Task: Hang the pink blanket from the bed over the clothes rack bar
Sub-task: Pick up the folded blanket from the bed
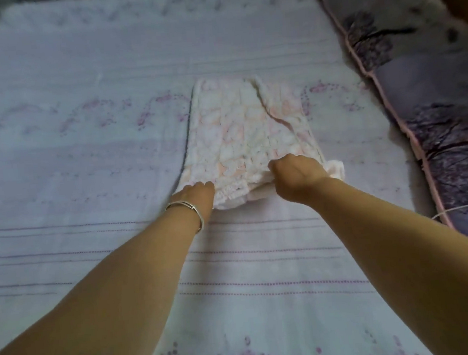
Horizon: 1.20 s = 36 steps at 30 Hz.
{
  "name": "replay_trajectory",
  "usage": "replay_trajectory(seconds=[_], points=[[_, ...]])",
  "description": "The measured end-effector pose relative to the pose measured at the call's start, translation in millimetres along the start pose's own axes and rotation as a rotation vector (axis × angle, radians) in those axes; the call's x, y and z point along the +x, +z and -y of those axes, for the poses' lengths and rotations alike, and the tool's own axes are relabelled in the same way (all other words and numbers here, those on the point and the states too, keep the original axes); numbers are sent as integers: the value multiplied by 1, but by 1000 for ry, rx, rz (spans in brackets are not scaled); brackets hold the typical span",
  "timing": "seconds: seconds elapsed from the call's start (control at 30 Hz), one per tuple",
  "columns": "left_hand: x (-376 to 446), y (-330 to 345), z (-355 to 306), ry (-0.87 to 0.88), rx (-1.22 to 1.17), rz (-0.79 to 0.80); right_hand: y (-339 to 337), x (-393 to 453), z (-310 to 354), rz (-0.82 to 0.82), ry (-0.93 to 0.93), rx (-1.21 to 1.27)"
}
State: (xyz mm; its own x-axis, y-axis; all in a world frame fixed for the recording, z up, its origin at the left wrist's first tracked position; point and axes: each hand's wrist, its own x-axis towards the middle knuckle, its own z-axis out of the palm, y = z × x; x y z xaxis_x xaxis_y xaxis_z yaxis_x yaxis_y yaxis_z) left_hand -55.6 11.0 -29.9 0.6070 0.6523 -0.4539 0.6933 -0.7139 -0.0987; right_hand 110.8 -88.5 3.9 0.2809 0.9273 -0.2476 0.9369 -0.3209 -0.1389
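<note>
A folded pink and white fluffy blanket [245, 131] lies in the middle of the bed [85, 167]. Both my arms reach out to its near edge. My left hand [196, 194], with a silver bangle on the wrist, has its fingers tucked under the blanket's near left corner. My right hand [297, 176] is closed into a fist on the near right edge, bunching the fabric. No clothes rack is in view.
The bed has a pale sheet with purple stripes and flower prints. A long purple and grey pillow [425, 109] with pink piping lies along the right side. A thin white cord [467, 206] crosses its near end.
</note>
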Motion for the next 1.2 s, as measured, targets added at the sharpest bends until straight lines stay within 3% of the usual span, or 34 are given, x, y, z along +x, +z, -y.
replay_trajectory(seconds=[0.2,0.4,0.57,1.0,1.2], points=[[-60,-111,69,-115,-47,-154,-125,1,53,-118,-147,20],[-155,-198,155,-291,-64,-299,-238,-11,151,-74,-303,-1],[-237,-236,228,-417,-41,-401,-291,-28,242,-277,-393,-110],[-506,-225,490,-609,103,-672,-357,-91,589,-504,-661,-95],[-609,-196,611,-785,143,-743,-358,-92,759,-509,-827,-6]])
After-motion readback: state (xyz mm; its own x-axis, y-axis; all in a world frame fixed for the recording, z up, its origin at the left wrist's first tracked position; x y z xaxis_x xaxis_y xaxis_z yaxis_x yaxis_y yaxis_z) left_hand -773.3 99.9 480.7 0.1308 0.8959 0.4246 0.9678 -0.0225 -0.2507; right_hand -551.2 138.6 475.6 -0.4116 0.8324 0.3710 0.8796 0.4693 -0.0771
